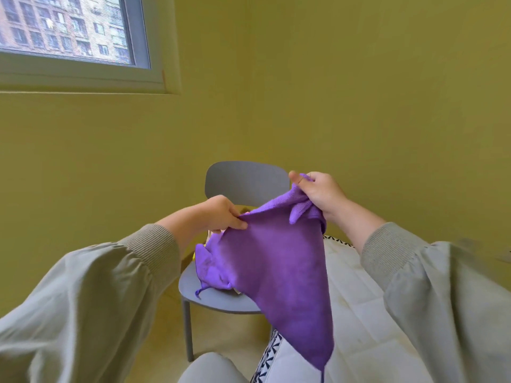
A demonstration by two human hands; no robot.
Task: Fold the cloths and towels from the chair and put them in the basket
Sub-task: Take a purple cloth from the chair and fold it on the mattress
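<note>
1. Two hands hold one purple cloth (282, 272) in the air. The left hand (221, 214) pinches its upper edge, and the right hand (320, 194), slightly higher, is clenched round a bunched corner.
2. Below the grip, the cloth hangs to a point over a white quilted surface (359, 299). Down-left of the grip, purple folds reach the seat of the grey chair (246, 181).
3. Behind the grip stands a yellow-green wall (359, 92), with a window (69, 26) up-left.

Baggy pale grey-green sleeves (83, 294), ribbed knit cuffs (154, 244), lt grey trousers (210, 369), bare hands (320, 194)
</note>
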